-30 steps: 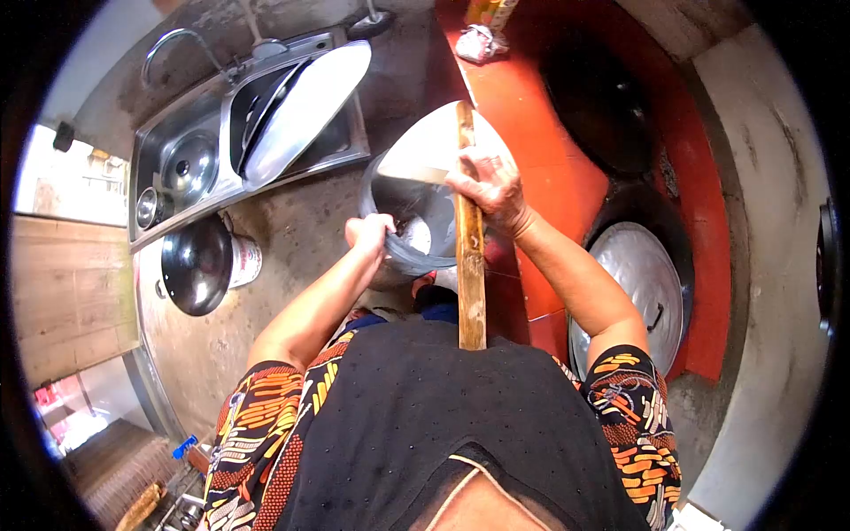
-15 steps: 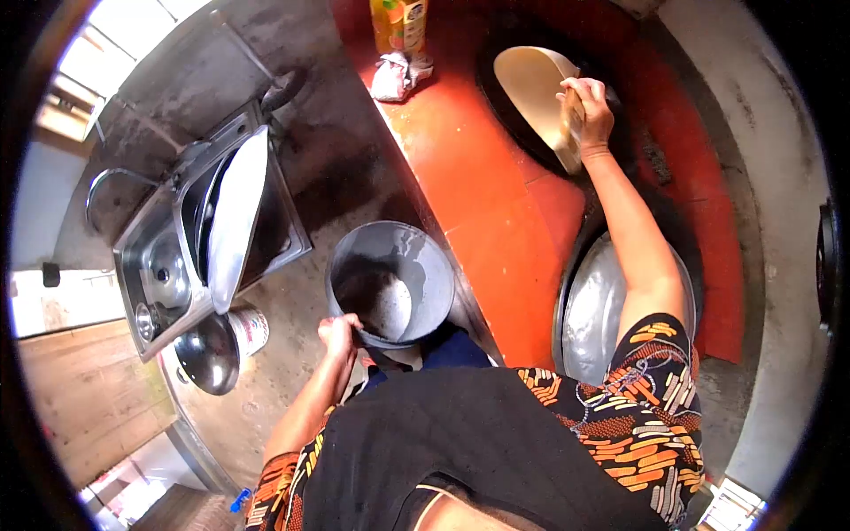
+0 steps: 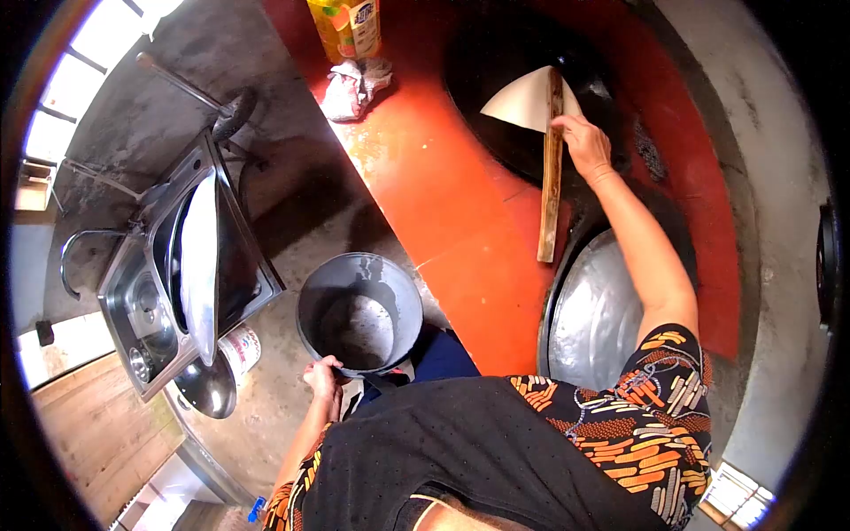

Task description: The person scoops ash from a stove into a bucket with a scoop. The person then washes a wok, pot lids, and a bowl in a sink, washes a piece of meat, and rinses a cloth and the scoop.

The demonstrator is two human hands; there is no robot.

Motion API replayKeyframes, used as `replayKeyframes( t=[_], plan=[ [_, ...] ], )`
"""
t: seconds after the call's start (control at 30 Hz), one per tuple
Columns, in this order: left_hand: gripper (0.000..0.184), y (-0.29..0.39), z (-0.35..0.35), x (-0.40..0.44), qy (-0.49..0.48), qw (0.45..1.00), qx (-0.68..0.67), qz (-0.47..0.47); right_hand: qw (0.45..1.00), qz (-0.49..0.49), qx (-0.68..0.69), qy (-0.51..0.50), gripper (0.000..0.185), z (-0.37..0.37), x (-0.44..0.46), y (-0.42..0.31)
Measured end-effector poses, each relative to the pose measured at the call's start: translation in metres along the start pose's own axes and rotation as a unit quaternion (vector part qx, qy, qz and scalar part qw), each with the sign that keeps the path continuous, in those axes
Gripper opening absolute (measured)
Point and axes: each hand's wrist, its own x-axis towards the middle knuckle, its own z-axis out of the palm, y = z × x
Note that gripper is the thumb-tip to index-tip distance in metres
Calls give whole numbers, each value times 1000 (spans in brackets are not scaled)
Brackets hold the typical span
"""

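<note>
My left hand (image 3: 324, 379) is closed on the near-left rim of a grey bucket (image 3: 403, 310), which is wet inside with a pale patch at the bottom. My right hand (image 3: 584, 146) grips a long wooden handle (image 3: 551, 203) fixed along a cream-coloured scoop-like piece (image 3: 521, 102). This piece is held over a large dark wok (image 3: 482, 146) set into the red counter (image 3: 460, 239). Its inner side is not shown now. Below my right forearm a metal pan or lid (image 3: 593, 310) covers a second round opening.
A yellow bottle (image 3: 345, 31) and a crumpled cloth (image 3: 354, 88) stand at the counter's far left edge. To the left is a steel sink (image 3: 142, 301) with a large metal lid (image 3: 201, 265) leaning in it. A black lid (image 3: 208, 385) and white tub (image 3: 239, 350) sit below.
The cream scoop has turned in my right hand, from showing its broad hollow to being nearly edge-on with its handle pointing toward me. My left hand stays on the bucket rim. The view has shifted.
</note>
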Motion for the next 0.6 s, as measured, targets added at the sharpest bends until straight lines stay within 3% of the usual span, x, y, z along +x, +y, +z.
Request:
replayKeyframes(
  t=[0.1, 0.13, 0.17, 0.33, 0.47, 0.6],
  plan=[
    [32, 9, 7, -11, 2, 1000, 16, 2, 974, 207, -50, -75, 75, 4, -14, -44],
    [33, 9, 5, -12, -4, 1000, 15, 0, 960, 230, -75, -138, 98, 6, -17, -51],
    [33, 8, 2, -13, -10, 1000, 13, -2, 953, 239, -80, -169, 102, 4, -18, -58],
    [54, -4, -14, -19, 0, 1000, -2, -16, 953, 268, -80, -118, 104, 2, -16, -61],
    [48, -18, -18, -14, -17, 999, -39, 8, 931, 331, -29, -153, 103, 5, -27, -56],
    [45, -13, -15, -20, 6, 1000, -15, -11, 968, 242, 62, -21, 92, -2, 13, -37]
  ],
)
